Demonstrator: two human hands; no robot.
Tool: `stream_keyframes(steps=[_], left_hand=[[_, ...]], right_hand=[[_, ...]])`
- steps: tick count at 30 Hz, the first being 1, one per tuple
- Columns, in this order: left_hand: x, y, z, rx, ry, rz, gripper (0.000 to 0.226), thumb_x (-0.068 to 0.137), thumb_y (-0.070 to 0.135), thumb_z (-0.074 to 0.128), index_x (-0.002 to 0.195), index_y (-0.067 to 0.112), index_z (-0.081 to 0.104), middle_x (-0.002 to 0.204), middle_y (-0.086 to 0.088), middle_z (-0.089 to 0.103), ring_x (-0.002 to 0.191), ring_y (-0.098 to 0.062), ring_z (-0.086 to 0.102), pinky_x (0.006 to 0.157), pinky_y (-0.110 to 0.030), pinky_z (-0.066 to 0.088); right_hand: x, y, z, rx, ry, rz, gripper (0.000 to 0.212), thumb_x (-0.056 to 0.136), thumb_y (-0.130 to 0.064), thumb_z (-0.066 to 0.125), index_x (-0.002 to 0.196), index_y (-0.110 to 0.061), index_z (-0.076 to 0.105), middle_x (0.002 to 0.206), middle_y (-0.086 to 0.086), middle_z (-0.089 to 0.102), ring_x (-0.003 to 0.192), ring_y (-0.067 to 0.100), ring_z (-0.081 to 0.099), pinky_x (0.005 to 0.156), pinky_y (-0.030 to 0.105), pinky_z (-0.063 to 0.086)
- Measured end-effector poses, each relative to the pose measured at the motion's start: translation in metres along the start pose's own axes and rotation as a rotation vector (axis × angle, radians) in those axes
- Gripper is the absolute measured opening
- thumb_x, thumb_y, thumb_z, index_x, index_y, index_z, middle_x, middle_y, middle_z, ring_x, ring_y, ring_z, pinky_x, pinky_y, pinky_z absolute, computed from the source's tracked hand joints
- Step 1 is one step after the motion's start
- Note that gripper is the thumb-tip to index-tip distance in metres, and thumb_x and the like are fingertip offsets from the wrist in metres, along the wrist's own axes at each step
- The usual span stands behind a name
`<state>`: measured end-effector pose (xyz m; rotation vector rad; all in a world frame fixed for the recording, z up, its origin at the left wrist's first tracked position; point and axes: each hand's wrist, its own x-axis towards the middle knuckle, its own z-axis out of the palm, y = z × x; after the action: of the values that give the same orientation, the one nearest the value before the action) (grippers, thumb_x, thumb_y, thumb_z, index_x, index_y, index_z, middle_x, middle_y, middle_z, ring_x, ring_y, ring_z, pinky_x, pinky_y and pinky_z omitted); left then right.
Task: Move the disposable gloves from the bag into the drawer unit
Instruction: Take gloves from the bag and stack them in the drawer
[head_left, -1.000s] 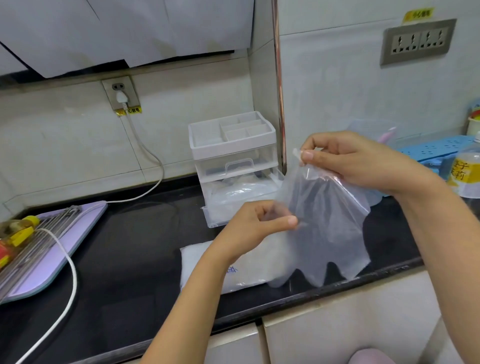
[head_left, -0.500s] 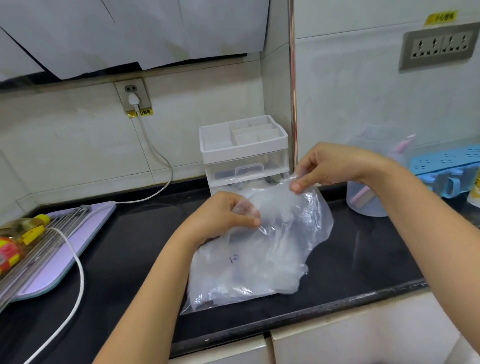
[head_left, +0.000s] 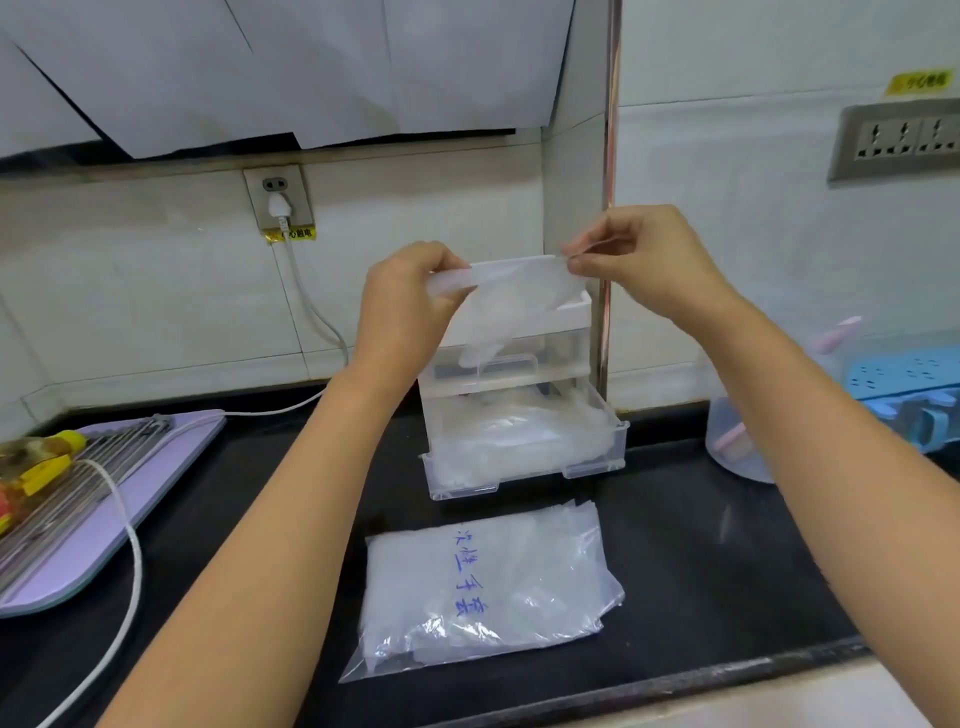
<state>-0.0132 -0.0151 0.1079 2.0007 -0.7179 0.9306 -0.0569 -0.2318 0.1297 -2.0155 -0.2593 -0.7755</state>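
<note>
Both hands are now sitting higher than half a second ago: up off the bag (head_left: 488, 587) and level with the top of the drawer unit (head_left: 563, 375). Left hand (head_left: 410, 306) is pinching one end of a clear disposable glove (head_left: 514, 296), thumb over curled fingers. The right hand (head_left: 644, 260) is pinching the other end between thumb and fingertips. The glove is hanging stretched between them in front of the unit's top tray, its loose part drooping over the upper drawer. The bag is lying flat on the black counter (head_left: 727, 545) just in front of the unit, blue handwriting facing up. Lower drawer (head_left: 592, 457) is standing pulled out, a heap of clear gloves (head_left: 509, 431) sitting inside. Purple board (head_left: 156, 467) and white cable (head_left: 136, 561) are lying at far left.
</note>
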Motion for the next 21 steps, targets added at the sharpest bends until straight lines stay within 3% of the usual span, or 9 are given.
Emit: stream_keyframes(steps=[3,5,8,12,15,17,19,21], left_hand=[[-0.021,0.003,-0.005,0.038,-0.001,0.167,0.006,0.081,0.008,0.072,0.086,0.01,0.069,0.089,0.0,0.067,0.085,-0.014,0.061,0.078,-0.024,0.048],[-0.034,-0.001,-0.002,0.09,-0.13,0.187,0.015,0.079,0.002,0.071,0.091,0.011,0.071,0.096,0.0,0.068,0.093,-0.015,0.061,0.087,-0.027,0.047],[-0.045,-0.013,0.013,0.132,-0.411,0.076,0.015,0.084,0.011,0.07,0.099,0.012,0.074,0.105,0.0,0.07,0.1,-0.014,0.062,0.092,-0.024,0.045],[-0.049,-0.032,0.038,0.191,-0.669,-0.11,0.026,0.089,0.023,0.067,0.112,0.013,0.071,0.13,-0.001,0.061,0.124,-0.012,0.052,0.097,-0.017,0.037],[-0.049,-0.038,0.051,0.228,-0.788,-0.178,0.034,0.088,0.021,0.067,0.121,0.01,0.066,0.129,-0.003,0.061,0.121,-0.014,0.053,0.09,-0.014,0.035],[-0.048,-0.043,0.057,0.241,-0.828,-0.2,0.035,0.088,0.02,0.068,0.12,0.009,0.066,0.128,-0.004,0.061,0.118,-0.016,0.054,0.086,-0.013,0.035],[-0.048,-0.047,0.063,0.258,-0.861,-0.203,0.034,0.087,0.02,0.068,0.119,0.008,0.067,0.127,-0.004,0.061,0.116,-0.016,0.054,0.089,-0.017,0.039],[-0.049,-0.05,0.067,0.289,-0.895,-0.196,0.028,0.088,0.021,0.068,0.112,0.008,0.07,0.119,-0.004,0.065,0.111,-0.016,0.056,0.091,-0.022,0.044]], right_hand=[[-0.022,0.006,-0.01,0.015,-0.035,-0.022,0.01,0.08,-0.005,0.073,0.082,-0.014,0.07,0.096,-0.006,0.071,0.089,0.001,0.068,0.08,0.014,0.053],[-0.036,0.018,-0.013,-0.011,-0.103,0.004,0.012,0.079,-0.002,0.073,0.079,-0.013,0.07,0.097,-0.008,0.071,0.09,-0.001,0.067,0.08,0.012,0.052],[-0.046,0.04,-0.01,-0.22,-0.226,0.042,0.021,0.078,-0.003,0.074,0.072,-0.023,0.07,0.096,-0.012,0.071,0.087,-0.002,0.066,0.08,0.01,0.049],[-0.048,0.063,0.005,-0.401,-0.326,0.081,0.029,0.077,-0.002,0.074,0.067,-0.028,0.066,0.092,-0.003,0.072,0.084,0.008,0.066,0.079,0.015,0.05],[-0.046,0.074,0.015,-0.511,-0.43,0.114,0.024,0.081,-0.002,0.067,0.073,-0.024,0.067,0.087,-0.006,0.068,0.077,0.007,0.06,0.061,0.006,0.042],[-0.044,0.074,0.019,-0.592,-0.46,0.15,0.029,0.085,0.001,0.055,0.08,-0.024,0.067,0.079,-0.015,0.053,0.07,0.0,0.049,0.057,0.007,0.033],[-0.042,0.069,0.022,-0.594,-0.407,0.168,0.036,0.086,0.005,0.046,0.086,-0.024,0.068,0.076,-0.017,0.042,0.064,-0.003,0.042,0.055,0.008,0.029],[-0.04,0.059,0.028,-0.532,-0.339,0.159,0.038,0.088,0.004,0.042,0.09,-0.022,0.07,0.073,-0.015,0.044,0.057,-0.001,0.042,0.048,0.009,0.031]])
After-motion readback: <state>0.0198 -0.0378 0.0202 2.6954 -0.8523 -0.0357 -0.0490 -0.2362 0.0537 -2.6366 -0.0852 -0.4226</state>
